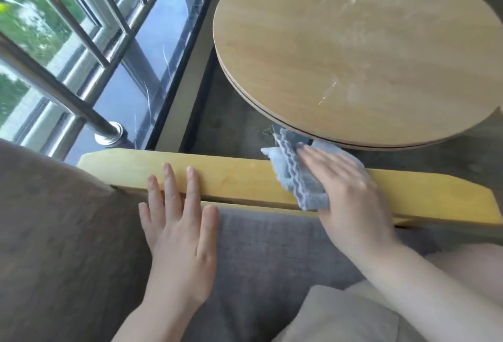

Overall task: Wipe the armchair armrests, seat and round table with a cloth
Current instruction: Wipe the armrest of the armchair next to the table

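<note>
From the head view, the right hand (345, 186) lies flat on a blue-grey cloth (296, 178), pressing it down on the yellow wooden armrest (239, 181); its fingers (321, 156) are straight and close together, a little blurred, and curl round nothing; the cloth spreads out from under the palm toward the left, its scalloped edge hanging over both long sides of the armrest. The left hand (179, 232) rests farther left on the same armrest, well apart from the cloth; its fingers (170, 181) are straight and spread, the tips on the wood, the thumb and palm over the grey seat (272, 249); it holds nothing. The grey backrest (60, 232) fills the lower left. Beyond the armrest stands the round worktop (340, 50), pale wood, with faint whitish smears on its top; the cloth's far corner lies just beside its near rim, though whether they touch cannot be told. At left a steel railing (68, 96) runs in front of a window (40, 28), with greenery outside.
</note>
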{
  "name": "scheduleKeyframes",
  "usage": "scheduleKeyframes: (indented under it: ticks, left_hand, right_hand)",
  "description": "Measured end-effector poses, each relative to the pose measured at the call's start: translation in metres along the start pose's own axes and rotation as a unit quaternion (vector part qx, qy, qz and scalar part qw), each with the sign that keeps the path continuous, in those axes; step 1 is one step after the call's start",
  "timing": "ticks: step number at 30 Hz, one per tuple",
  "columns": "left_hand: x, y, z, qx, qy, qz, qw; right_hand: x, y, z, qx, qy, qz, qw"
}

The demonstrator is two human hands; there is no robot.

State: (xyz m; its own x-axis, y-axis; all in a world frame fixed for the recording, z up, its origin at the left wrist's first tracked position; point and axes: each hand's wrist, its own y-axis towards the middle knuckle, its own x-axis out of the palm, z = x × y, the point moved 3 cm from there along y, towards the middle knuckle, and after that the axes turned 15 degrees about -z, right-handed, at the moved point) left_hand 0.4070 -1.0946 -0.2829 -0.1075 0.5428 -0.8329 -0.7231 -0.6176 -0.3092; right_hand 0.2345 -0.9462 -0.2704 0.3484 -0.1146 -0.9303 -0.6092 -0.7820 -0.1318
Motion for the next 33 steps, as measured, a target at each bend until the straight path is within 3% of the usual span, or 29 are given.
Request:
scheduleKeyframes:
  ticks: [3, 8, 14, 20, 23, 26, 31, 33]
  left_hand:
    - [0.005, -0.006, 0.002, 0.005, -0.002, -0.001, 1.0]
    - [0.01, -0.009, 0.006, 0.06, 0.0, -0.004, 0.998]
    - [0.001, -0.006, 0.005, 0.098, -0.008, 0.002, 0.995]
    - [-0.007, -0.004, 0.004, 0.108, 0.007, 0.0, 0.994]
    - [-0.008, -0.004, 0.002, 0.097, 0.019, -0.002, 0.995]
    - [-0.002, -0.008, 0.005, 0.106, 0.022, -0.01, 0.994]
    - [0.025, -0.013, 0.042, 0.191, 0.042, -0.043, 0.98]
    - [0.029, -0.008, 0.059, 0.193, 0.033, -0.053, 0.979]
  right_hand:
    - [0.007, -0.025, -0.016, -0.024, 0.002, 0.077, 0.997]
    - [0.03, 0.013, -0.084, -0.149, -0.007, 0.025, 0.989]
    - [0.003, -0.028, -0.011, -0.004, 0.001, 0.042, 0.999]
    - [0.028, 0.01, -0.086, -0.149, -0.002, 0.003, 0.989]
    - [0.018, 0.03, -0.068, -0.107, 0.011, -0.009, 0.994]
    - [0.014, -0.01, -0.032, -0.031, 0.008, 0.008, 0.999]
    - [0.02, -0.04, -0.036, -0.067, 0.023, -0.016, 0.997]
    - [0.008, -0.044, -0.012, -0.034, 0.048, -0.012, 0.998]
